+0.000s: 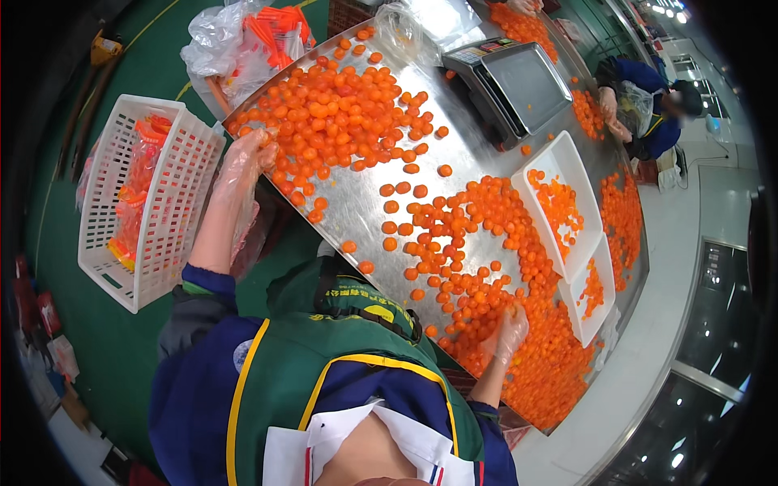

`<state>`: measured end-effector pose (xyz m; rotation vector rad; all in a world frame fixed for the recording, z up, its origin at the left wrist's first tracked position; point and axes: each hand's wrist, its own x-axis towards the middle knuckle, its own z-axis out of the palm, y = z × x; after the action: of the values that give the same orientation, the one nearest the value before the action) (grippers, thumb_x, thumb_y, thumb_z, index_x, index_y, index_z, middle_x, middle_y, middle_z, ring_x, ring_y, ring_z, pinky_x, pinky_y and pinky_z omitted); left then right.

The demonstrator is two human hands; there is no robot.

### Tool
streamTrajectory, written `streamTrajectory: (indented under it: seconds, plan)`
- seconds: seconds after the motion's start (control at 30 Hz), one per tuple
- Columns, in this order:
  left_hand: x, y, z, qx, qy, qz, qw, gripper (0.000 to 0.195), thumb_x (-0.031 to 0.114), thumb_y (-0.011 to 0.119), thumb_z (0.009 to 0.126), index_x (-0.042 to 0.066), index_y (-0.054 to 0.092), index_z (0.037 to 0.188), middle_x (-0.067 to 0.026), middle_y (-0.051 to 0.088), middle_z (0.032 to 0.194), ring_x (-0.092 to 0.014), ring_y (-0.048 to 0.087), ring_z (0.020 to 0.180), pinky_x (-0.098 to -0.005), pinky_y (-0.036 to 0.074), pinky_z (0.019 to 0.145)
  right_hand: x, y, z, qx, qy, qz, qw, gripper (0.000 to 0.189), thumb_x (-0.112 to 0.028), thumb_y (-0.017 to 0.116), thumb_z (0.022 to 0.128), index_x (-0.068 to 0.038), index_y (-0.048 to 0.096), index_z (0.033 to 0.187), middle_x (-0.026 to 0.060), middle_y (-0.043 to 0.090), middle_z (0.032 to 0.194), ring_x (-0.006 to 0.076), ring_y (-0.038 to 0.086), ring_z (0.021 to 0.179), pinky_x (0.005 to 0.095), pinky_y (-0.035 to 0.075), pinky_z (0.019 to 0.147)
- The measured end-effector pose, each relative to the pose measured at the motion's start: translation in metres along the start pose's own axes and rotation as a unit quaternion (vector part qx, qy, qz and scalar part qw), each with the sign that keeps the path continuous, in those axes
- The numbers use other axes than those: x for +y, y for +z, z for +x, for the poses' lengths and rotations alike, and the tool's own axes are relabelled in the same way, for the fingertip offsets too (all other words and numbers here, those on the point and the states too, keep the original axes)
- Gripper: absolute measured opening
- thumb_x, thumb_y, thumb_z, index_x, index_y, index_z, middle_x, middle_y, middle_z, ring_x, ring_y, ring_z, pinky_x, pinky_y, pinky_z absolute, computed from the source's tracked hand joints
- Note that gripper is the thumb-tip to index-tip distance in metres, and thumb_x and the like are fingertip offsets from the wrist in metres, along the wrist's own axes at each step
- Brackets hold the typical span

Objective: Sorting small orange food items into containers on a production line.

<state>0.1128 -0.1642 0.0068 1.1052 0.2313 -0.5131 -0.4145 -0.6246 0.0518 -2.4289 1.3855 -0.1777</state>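
My left hand [246, 155], in a clear plastic glove, is at the near left edge of a steel table [358, 212], against a heap of small round orange fruits [334, 115]. Its fingertips meet the fruits, and whether one is gripped is unclear. Over on the right, my right hand [513, 333], gloved too, reaches into a denser pile of smaller-looking orange fruits [547, 364]. Its fingers are bent, with orange showing at the tips, but a firm hold cannot be made out. Loose fruits [404, 228] are scattered between the two heaps.
Two white trays [550, 203] [571, 304] with fruits stand beyond my right hand. A digital scale [516, 85] sits farther back. At left are a white perforated crate [173, 200] of printed bags and a bag-filled container [222, 91]. A co-worker [647, 109] bends over the far side.
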Motion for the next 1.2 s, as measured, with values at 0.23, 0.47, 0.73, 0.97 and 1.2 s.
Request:
streamTrajectory:
  seconds: [0.23,0.47,0.73,0.97,1.2]
  plan:
    - [-0.020,0.022,0.011,-0.054,-0.105,-0.137,0.983,0.035,0.015,0.058,0.102,-0.007,0.042,0.124,-0.0387,0.056,0.124,-0.035,0.068,0.090,-0.0317,0.063,0.068,0.058,0.046,-0.049,0.097,0.139,-0.013,0.985,0.041,-0.022,0.063,0.094,0.007,0.061,0.122,0.0260,0.062,0.125,0.0362,0.062,0.111,0.0443,0.049,0.091]
    - [-0.029,0.024,0.007,-0.105,-0.157,-0.151,0.970,0.038,0.011,0.055,0.103,-0.008,0.043,0.134,-0.0355,0.046,0.141,-0.037,0.067,0.108,-0.0339,0.065,0.078,-0.069,0.058,-0.025,0.073,0.161,0.142,0.974,0.054,-0.020,0.059,0.097,0.004,0.047,0.144,0.0236,0.044,0.150,0.0345,0.043,0.139,0.0391,0.034,0.115]
    - [-0.065,0.114,-0.048,-0.241,-0.027,0.059,0.968,0.044,-0.004,0.072,0.084,-0.004,0.063,0.127,-0.0129,0.055,0.144,-0.022,0.062,0.121,-0.0329,0.054,0.098,-0.181,0.055,-0.017,0.020,0.029,0.437,0.899,0.059,-0.004,0.064,0.094,0.002,0.042,0.148,0.0176,0.035,0.158,0.0251,0.036,0.145,0.0345,0.033,0.118]
    - [-0.108,0.193,-0.116,-0.368,0.117,0.327,0.863,0.037,-0.004,0.069,0.086,0.004,0.068,0.121,-0.0043,0.070,0.113,-0.013,0.065,0.103,-0.0284,0.054,0.090,-0.252,0.056,-0.021,-0.278,0.144,0.697,0.645,0.038,-0.010,0.062,0.096,0.003,0.055,0.131,0.0114,0.067,0.112,0.0184,0.068,0.093,0.0279,0.055,0.079]
    - [-0.155,0.204,-0.139,-0.346,0.020,0.294,0.891,0.074,-0.010,0.061,0.086,0.014,0.044,0.153,-0.0082,0.059,0.141,-0.018,0.058,0.117,-0.0313,0.052,0.095,-0.200,0.102,0.008,-0.317,0.230,0.737,0.551,0.018,-0.006,0.063,0.097,0.002,0.062,0.112,0.0112,0.066,0.105,0.0211,0.067,0.094,0.0306,0.059,0.083]
